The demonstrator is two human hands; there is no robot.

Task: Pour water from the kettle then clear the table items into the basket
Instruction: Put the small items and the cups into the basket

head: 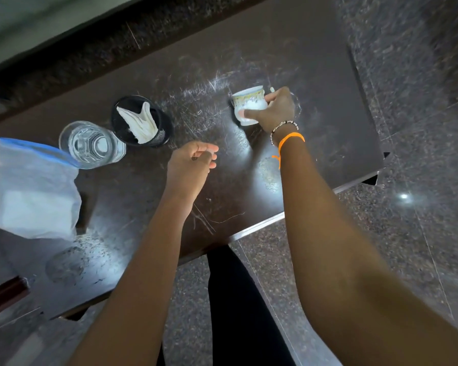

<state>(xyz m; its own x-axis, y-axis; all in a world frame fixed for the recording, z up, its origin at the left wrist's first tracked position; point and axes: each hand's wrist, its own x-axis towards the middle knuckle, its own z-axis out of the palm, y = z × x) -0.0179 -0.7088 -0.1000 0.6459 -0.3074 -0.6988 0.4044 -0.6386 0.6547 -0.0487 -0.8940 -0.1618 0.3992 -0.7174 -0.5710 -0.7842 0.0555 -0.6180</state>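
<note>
Dark, scratched counter (315, 75) is carrying a glass of water (90, 143) beside a black mesh cup (140, 121); the right hand (273, 110) is gripping a white patterned cup (249, 105) tilted near the far edge, while the left hand (191, 161) is hovering loosely curled, holding nothing

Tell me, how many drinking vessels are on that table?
2. A clear glass of water stands at the left beside the black mesh cup; a white patterned cup is gripped by the right hand. Others may sit outside the frame.
</note>
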